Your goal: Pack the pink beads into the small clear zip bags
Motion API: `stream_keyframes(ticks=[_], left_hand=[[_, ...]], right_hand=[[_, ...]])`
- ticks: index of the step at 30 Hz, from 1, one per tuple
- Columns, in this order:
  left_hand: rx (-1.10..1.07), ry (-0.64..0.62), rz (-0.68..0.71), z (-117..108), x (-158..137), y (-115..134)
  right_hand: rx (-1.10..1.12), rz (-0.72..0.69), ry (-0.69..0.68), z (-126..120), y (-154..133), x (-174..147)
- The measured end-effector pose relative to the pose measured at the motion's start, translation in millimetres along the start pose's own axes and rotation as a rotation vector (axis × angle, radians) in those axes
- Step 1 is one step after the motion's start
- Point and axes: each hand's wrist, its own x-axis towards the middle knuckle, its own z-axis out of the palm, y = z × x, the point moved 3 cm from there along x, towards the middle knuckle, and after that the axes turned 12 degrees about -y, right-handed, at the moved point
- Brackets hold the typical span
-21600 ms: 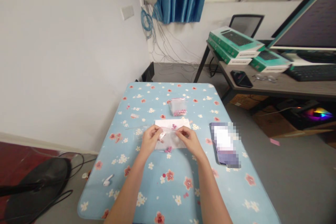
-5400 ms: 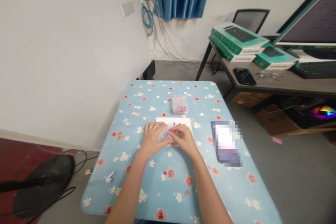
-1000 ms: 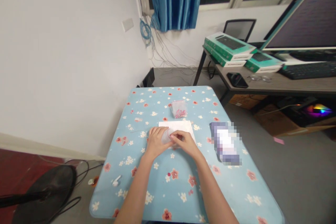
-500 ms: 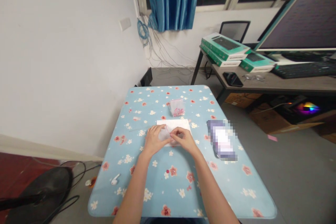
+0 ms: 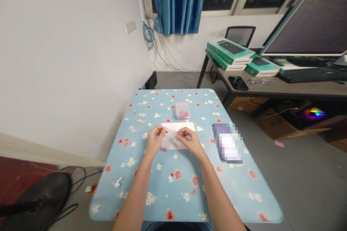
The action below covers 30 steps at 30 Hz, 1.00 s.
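Note:
A thin pinkish-red string (image 5: 170, 131) runs nearly taut between my two hands. My left hand (image 5: 155, 140) pinches its left end between thumb and fingers. The other end is in the pinched fingertips of my right hand (image 5: 190, 140). Both hands hover over a white sheet of paper (image 5: 179, 145) on the table. A small cluster of pink beads (image 5: 163, 149) lies at the sheet's lower left edge, close to my left hand. Beyond the sheet stands a clear bag (image 5: 183, 110) with pink-red beads in it.
The small table (image 5: 162, 195) has a blue flowered cover. On it lie a blurred-out phone-like device (image 5: 227, 144) at right, a white earbud (image 5: 118, 183) at left and a red bead (image 5: 172, 175) nearer me. A desk (image 5: 284, 86) with keyboard boxes (image 5: 230, 51) stands right.
My left hand has turned and drawn back from the right, and the string now stretches straight between them. The pink beads by the sheet have come into view.

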Motion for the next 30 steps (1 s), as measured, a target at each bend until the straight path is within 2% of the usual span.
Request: stream_keyframes(ticks=[11,17,21,24,30], left_hand=[[-0.165,-0.020,-0.041,8,0,6],[-0.258,-0.027,-0.095,14,-3,10],[-0.306,0.000,-0.125,17,-6,8],[-0.304,0.025,-0.125,18,-7,7],[-0.297,0.048,-0.131,20,-6,5]], right_hand=[[0.099,-0.056,0.105,-9,-5,1],[0.156,-0.062,0.050,-5,-5,0],[0.165,-0.062,0.074,-3,-5,0],[0.175,-0.066,0.091,-3,-6,1],[0.212,-0.060,0.041,3,-4,2]])
